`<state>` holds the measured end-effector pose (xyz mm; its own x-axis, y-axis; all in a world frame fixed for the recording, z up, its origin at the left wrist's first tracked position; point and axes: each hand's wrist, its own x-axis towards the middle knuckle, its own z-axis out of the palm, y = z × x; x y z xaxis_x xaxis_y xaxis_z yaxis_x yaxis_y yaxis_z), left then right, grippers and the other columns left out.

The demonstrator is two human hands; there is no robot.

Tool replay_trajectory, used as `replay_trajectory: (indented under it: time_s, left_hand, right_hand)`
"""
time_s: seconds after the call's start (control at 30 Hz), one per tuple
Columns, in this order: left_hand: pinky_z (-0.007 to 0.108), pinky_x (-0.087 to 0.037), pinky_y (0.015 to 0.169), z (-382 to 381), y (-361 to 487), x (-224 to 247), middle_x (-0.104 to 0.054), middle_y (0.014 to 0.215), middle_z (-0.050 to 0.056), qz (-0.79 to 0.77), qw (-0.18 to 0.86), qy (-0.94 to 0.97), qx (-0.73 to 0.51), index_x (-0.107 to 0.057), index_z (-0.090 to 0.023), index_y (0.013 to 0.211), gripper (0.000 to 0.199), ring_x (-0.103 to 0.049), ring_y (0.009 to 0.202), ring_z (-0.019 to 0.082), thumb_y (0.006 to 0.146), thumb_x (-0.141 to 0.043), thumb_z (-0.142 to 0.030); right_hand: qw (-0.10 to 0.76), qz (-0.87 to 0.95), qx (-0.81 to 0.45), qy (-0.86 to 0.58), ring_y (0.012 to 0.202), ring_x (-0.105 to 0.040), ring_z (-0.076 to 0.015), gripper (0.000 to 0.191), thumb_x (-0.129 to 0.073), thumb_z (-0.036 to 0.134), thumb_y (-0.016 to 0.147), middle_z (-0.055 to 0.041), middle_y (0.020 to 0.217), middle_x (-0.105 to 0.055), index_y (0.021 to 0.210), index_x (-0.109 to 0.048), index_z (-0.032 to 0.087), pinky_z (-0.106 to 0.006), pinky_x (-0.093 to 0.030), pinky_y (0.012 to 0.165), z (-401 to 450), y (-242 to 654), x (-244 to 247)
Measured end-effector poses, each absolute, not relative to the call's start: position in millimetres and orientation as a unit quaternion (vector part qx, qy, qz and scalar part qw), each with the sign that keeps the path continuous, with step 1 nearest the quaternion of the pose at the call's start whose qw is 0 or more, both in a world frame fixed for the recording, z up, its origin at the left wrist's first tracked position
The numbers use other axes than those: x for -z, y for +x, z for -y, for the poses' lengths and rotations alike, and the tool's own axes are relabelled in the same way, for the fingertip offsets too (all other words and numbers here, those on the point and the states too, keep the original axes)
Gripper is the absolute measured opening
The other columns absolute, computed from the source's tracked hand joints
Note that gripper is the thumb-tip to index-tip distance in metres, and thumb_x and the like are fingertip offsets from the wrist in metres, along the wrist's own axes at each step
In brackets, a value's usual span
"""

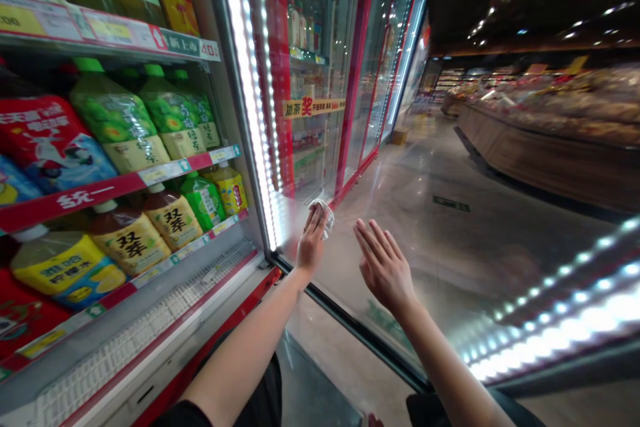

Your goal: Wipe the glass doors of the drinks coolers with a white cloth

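The fingers of the left hand [313, 245] are gripping a white cloth [329, 215] at the glass door [340, 280], just right of a light strip [254, 127] running down the door's left side. The right hand [385, 265] is holding its fingers straight and together before the door; whether they are touching it, I cannot tell. Bottled drinks [119, 123] are filling shelves [80, 197] left of the door, while a blurred wooden display [545, 150] is showing beyond it

Blk short slv [183, 413], L arm [250, 347]; forearms [440, 340] & hands [385, 270] bare; blk clothing [263, 380] lower down.
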<state>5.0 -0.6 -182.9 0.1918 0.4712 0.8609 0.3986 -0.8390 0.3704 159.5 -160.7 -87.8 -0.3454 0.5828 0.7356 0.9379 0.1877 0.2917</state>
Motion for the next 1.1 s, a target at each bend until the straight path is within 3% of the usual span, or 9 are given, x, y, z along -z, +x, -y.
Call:
replay_trajectory:
  time_s: [0.23, 0.43, 0.57, 0.77, 1.1]
  left_hand:
    - [0.045, -0.036, 0.137, 4, 7, 181, -0.044, 0.174, -0.003, -0.291, 0.077, 0.784, -0.542, -0.023, -0.044, 0.173, 0.091, -0.034, 0.164, 0.022, 0.099, -0.043, 0.005]
    - [0.046, -0.031, 0.138, -6, 0, 181, -0.026, 0.181, 0.003, -0.360, 0.095, 0.737, -0.564, -0.014, -0.038, 0.176, 0.096, -0.025, 0.166, 0.024, 0.096, -0.038, 0.010]
    - [0.046, -0.030, 0.138, 1, 4, 180, -0.031, 0.180, 0.002, -0.358, 0.113, 0.736, -0.563, -0.017, -0.040, 0.175, 0.092, -0.028, 0.165, 0.023, 0.099, -0.041, 0.006]
    - [0.042, -0.024, 0.140, -6, 3, 166, -0.032, 0.180, 0.002, -0.360, 0.148, 0.724, -0.569, -0.031, -0.033, 0.173, 0.078, -0.025, 0.167, 0.021, 0.103, -0.037, 0.001]
    - [0.039, -0.026, 0.140, -2, 12, 174, -0.033, 0.180, 0.004, -0.346, 0.139, 0.703, -0.606, -0.034, -0.030, 0.172, 0.073, -0.025, 0.167, 0.018, 0.105, -0.035, -0.001]
  right_hand:
    - [0.230, 0.747, 0.357, -0.511, 0.156, -0.051, -0.0255, 0.094, -0.050, 0.006, 0.098, -0.0090, 0.167, -0.054, 0.177, -0.001, 0.018, -0.042, -0.039, 0.131, 155, 154, 94]
    - [0.223, 0.751, 0.353, -0.512, 0.156, -0.051, -0.0261, 0.095, -0.051, 0.006, 0.097, -0.0096, 0.167, -0.053, 0.177, 0.000, 0.017, -0.043, -0.041, 0.130, 152, 151, 95]
    - [0.224, 0.751, 0.349, -0.513, 0.156, -0.051, -0.0254, 0.094, -0.049, 0.007, 0.098, -0.0096, 0.168, -0.052, 0.177, -0.001, 0.017, -0.042, -0.039, 0.131, 149, 151, 96]
    - [0.222, 0.754, 0.342, -0.516, 0.158, -0.048, -0.0260, 0.094, -0.049, 0.007, 0.098, -0.0095, 0.169, -0.051, 0.177, -0.001, 0.017, -0.043, -0.039, 0.131, 145, 148, 94]
    - [0.217, 0.761, 0.333, -0.514, 0.158, -0.048, -0.0266, 0.096, -0.051, 0.007, 0.098, -0.0094, 0.169, -0.051, 0.177, 0.003, 0.017, -0.044, -0.042, 0.129, 139, 145, 97]
